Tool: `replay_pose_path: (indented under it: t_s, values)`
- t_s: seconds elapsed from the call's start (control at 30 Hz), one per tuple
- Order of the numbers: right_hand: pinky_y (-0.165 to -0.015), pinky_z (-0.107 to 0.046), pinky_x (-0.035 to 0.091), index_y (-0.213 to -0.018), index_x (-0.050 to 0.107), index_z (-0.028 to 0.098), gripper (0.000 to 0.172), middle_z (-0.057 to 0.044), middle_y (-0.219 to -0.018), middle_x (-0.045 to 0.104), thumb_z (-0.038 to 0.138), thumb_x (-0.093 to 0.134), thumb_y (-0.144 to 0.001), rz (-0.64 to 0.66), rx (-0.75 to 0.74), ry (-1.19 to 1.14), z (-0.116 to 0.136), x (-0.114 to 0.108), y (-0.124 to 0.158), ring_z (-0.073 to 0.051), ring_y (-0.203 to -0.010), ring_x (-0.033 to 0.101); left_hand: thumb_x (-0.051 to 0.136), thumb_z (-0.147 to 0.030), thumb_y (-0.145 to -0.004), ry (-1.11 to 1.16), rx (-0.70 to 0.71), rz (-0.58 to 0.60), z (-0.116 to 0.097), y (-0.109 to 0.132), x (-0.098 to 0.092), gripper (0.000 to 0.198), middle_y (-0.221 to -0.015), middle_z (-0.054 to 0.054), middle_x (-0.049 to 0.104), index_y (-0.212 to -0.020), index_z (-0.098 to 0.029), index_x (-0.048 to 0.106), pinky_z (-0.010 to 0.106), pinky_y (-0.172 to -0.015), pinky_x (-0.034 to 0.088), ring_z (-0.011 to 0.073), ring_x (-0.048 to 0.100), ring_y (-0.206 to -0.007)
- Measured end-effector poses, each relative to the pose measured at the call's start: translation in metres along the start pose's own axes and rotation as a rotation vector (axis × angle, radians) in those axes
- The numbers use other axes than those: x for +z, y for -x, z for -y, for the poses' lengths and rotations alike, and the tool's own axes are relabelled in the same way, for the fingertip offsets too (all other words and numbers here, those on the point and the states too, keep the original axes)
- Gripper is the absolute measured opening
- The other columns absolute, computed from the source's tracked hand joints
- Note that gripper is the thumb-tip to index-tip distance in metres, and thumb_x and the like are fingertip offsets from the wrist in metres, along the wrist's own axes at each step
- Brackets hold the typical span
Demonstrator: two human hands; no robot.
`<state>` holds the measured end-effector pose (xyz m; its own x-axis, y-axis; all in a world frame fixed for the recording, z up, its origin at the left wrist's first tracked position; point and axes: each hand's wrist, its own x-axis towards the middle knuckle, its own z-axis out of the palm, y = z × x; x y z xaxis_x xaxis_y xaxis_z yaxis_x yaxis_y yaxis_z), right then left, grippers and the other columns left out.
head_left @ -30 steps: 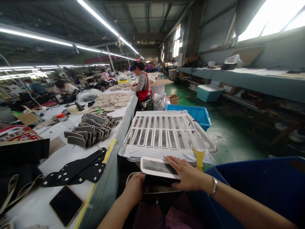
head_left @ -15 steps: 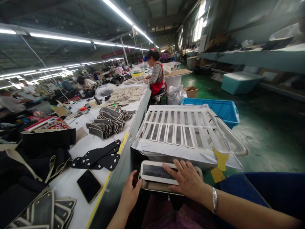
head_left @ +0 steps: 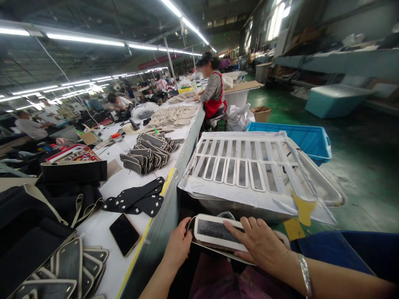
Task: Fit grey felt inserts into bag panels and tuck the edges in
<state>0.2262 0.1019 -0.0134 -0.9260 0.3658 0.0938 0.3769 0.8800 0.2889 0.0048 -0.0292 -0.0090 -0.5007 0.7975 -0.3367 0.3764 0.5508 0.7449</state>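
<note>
A rounded rectangular piece with a white border and grey fuzzy middle [head_left: 215, 231] lies on top of a pale flat piece over my lap. My right hand [head_left: 258, 243] rests on it with fingers spread flat, pressing its right part. My left hand [head_left: 179, 245] curls round the left end of the stacked pieces and grips them. Just beyond, a tray covered with a white sheet [head_left: 218, 195] carries rows of the same white-bordered pieces [head_left: 230, 170].
A long white worktable [head_left: 106, 228] runs on my left with black straps [head_left: 137, 199], a dark phone [head_left: 124, 234] and stacks of bordered pieces [head_left: 146, 155]. A person in a red apron [head_left: 213, 93] sits further along. Blue bins [head_left: 308, 139] stand on the green floor to the right.
The view has swung left and down, showing more of the worktable. My hands keep hold of the bordered piece, which sits a little lower and nearer my lap.
</note>
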Motion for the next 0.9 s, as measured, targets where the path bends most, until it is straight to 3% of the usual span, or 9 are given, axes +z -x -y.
replay_pose_path:
  t_s: [0.17, 0.27, 0.37, 0.47, 0.6, 0.9]
  values:
    - [-0.061, -0.043, 0.037, -0.136, 0.037, 0.028, 0.075, -0.013, -0.089, 0.052, 0.050, 0.063, -0.069, 0.086, 0.005, 0.076, 0.012, -0.009, -0.007, -0.028, -0.073, 0.046, 0.035, -0.023, -0.086, -0.056, 0.081, -0.029, 0.004, -0.001, -0.002, 0.049, -0.058, -0.007, 0.041, -0.135, -0.020, 0.029, 0.019, -0.041, 0.042, 0.0110, 0.048, -0.044]
    - [-0.059, -0.042, 0.037, -0.136, 0.038, 0.029, 0.076, -0.012, -0.086, 0.051, 0.051, 0.065, -0.068, 0.111, -0.004, 0.111, 0.011, -0.013, -0.009, -0.028, -0.071, 0.047, 0.033, -0.017, -0.086, -0.252, 0.263, -0.075, 0.008, -0.001, -0.003, 0.050, -0.068, -0.001, 0.053, -0.136, -0.019, 0.032, 0.024, -0.066, 0.048, 0.0137, 0.057, -0.064]
    - [-0.058, -0.041, 0.037, -0.135, 0.039, 0.029, 0.076, -0.011, -0.085, 0.051, 0.053, 0.065, -0.068, 0.113, -0.010, 0.121, 0.009, -0.016, -0.006, -0.027, -0.068, 0.047, 0.031, -0.013, -0.087, -0.527, 0.379, 0.005, 0.009, -0.002, -0.005, 0.050, -0.086, 0.006, 0.061, -0.135, -0.022, 0.038, 0.027, -0.080, 0.046, 0.0166, 0.059, -0.083]
    - [-0.060, -0.041, 0.037, -0.134, 0.039, 0.030, 0.076, -0.010, -0.087, 0.051, 0.055, 0.065, -0.067, 0.089, -0.037, 0.075, 0.007, -0.015, 0.000, -0.027, -0.070, 0.047, 0.034, -0.010, -0.085, -0.830, 0.328, 0.154, -0.001, -0.004, -0.005, 0.052, -0.088, 0.009, 0.061, -0.135, -0.024, 0.040, 0.031, -0.073, 0.049, 0.0209, 0.062, -0.079]
    - [-0.062, -0.042, 0.037, -0.135, 0.036, 0.032, 0.079, -0.011, -0.092, 0.052, 0.057, 0.065, -0.067, 0.101, -0.049, 0.042, 0.009, -0.013, 0.001, -0.028, -0.074, 0.048, 0.034, -0.002, -0.080, -1.082, 0.303, 0.248, -0.025, -0.005, -0.004, 0.058, -0.092, 0.016, 0.062, -0.134, -0.020, 0.041, 0.039, -0.065, 0.051, 0.0278, 0.064, -0.076]
    - [-0.064, -0.038, 0.037, -0.131, 0.042, 0.026, 0.081, -0.013, -0.092, 0.054, 0.056, 0.071, -0.062, 0.187, -0.034, 0.002, 0.016, -0.024, -0.039, -0.027, -0.078, 0.049, 0.034, 0.004, -0.077, -1.149, 0.301, 0.293, -0.044, -0.019, -0.019, 0.049, -0.082, 0.018, 0.065, -0.120, -0.008, 0.051, 0.042, -0.067, 0.052, 0.0302, 0.065, -0.079]
